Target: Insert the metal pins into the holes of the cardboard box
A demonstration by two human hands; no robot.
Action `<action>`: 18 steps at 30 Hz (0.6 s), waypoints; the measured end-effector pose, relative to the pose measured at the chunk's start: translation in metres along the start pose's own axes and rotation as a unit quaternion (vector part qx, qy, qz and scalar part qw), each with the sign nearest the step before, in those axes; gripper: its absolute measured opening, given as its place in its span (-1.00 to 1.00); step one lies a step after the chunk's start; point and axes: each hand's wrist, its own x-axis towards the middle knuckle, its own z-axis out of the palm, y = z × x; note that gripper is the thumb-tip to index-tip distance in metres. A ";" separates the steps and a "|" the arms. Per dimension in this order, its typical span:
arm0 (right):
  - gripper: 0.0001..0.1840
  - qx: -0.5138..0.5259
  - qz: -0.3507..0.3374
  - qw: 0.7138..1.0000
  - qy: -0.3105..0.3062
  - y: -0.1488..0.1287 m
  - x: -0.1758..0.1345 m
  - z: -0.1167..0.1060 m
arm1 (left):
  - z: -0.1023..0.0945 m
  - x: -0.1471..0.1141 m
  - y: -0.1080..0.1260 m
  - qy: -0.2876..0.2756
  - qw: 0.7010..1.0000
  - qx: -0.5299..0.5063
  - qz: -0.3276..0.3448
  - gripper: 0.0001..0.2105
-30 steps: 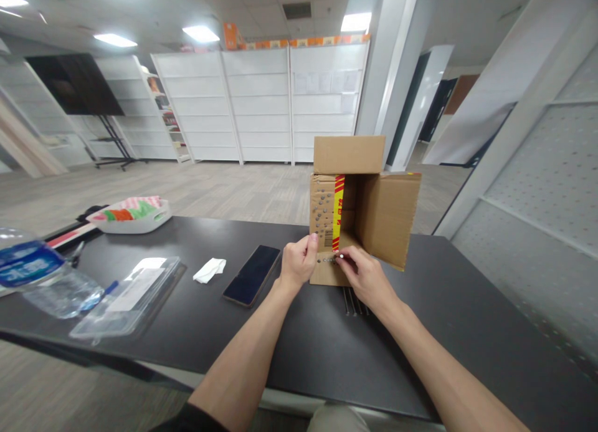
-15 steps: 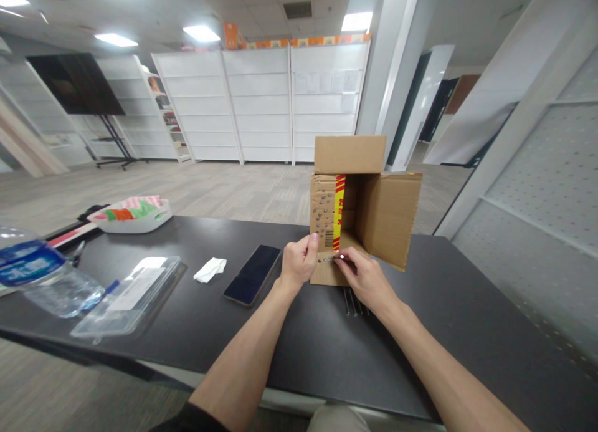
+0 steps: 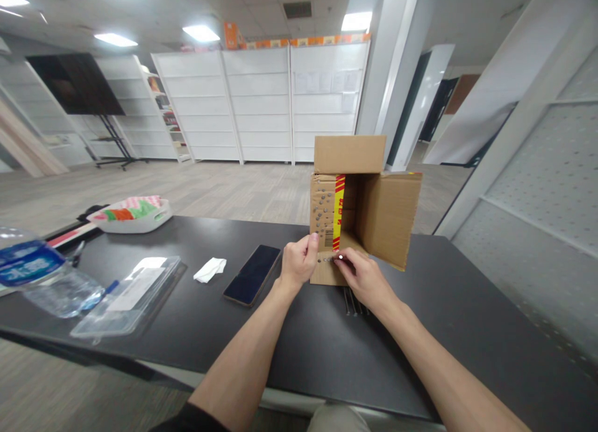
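An open cardboard box (image 3: 392, 214) stands on the table, its opening facing me. Many round metal heads dot its left front panel (image 3: 319, 223), and a short row of heads crosses the lower flap (image 3: 324, 276). My left hand (image 3: 299, 260) is closed on the left edge of the box, thumb on its front. Against the lower flap, my right hand (image 3: 362, 273) pinches a small nail with a shiny round head (image 3: 341, 257); its shaft is hidden. Several long, thin nails (image 3: 355, 304) show on the table just below the flap, partly covered by my right hand.
Left of my hands lie a phone (image 3: 252, 275), a crumpled white tissue (image 3: 210, 270) and a clear plastic case (image 3: 131, 298). A water bottle (image 3: 42, 273) lies farther left, with a white basket of cloths (image 3: 135, 220) behind it. The dark table (image 3: 299, 363) ends close to me.
Both hands and the box hold almost the same position. Only a very slight shift of the shiny head in my right fingers shows.
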 end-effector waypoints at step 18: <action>-0.85 0.007 -0.006 0.999 0.031 0.004 0.001 0.003 | 0.000 0.000 0.000 0.000 1.000 0.004 -0.003 -0.55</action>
